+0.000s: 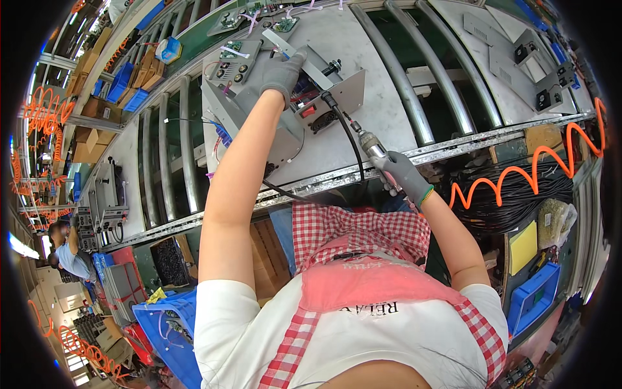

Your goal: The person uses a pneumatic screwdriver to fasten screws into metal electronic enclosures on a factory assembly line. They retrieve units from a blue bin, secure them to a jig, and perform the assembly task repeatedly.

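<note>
L hand (pixel 280 76) is on the open metal chassis (pixel 286 133) w/ wiring inside, on the pale bench top (pixel 382 91), grip unclear, R hand (pixel 403 176) grasps a power screwdriver (pixel 372 145), tip nr chassis, & lower L a blue bin (pixel 184 369) holds circuit bds (pixel 173 326), a cardboard box (pixel 189 250) sm. black parts (pixel 168 262).

A conveyor (pixel 453 146) with steel rollers (pixel 428 65) crosses the workshop. To the left, coiled orange hoses (pixel 46 111) hang (several of them) near cardboard boxes (pixel 91 144), and a white light strip (pixel 23 245) glows farther off.
</note>
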`<state>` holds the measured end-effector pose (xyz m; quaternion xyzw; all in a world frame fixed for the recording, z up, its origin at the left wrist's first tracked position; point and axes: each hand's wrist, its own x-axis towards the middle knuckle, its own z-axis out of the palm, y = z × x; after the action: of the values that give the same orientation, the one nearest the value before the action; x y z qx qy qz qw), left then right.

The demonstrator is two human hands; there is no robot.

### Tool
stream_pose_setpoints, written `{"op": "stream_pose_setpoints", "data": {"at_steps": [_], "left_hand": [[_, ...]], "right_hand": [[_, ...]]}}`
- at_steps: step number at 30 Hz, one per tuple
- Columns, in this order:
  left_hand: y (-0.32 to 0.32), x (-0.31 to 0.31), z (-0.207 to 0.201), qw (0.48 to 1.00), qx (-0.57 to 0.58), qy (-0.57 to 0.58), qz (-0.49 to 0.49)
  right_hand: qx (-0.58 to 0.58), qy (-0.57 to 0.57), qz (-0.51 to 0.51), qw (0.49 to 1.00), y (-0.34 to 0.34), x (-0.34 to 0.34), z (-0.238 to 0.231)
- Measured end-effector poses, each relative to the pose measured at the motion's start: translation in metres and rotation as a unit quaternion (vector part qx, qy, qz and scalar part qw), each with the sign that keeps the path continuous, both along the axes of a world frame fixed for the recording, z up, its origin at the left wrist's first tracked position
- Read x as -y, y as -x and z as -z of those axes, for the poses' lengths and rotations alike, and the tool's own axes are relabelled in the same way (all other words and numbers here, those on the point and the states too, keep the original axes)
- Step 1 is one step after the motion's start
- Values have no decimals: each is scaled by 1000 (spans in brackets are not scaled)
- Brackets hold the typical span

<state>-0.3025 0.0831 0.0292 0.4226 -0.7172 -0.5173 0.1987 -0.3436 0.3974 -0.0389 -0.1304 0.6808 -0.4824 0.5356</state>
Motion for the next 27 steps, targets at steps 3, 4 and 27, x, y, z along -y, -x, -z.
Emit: {"op": "stream_pose_setpoints", "data": {"at_steps": [3,4,27], "left_hand": [[1,10,10,999,-12,33,5],[2,10,11,999,-9,45,5],[-214,-136,-39,848,-352,-395,2]], "right_hand": [[7,13,-7,1000,-2,1,2],[10,14,-9,1000,-4,-1,2],[-16,135,-101,985,-86,-66,-68]]}}
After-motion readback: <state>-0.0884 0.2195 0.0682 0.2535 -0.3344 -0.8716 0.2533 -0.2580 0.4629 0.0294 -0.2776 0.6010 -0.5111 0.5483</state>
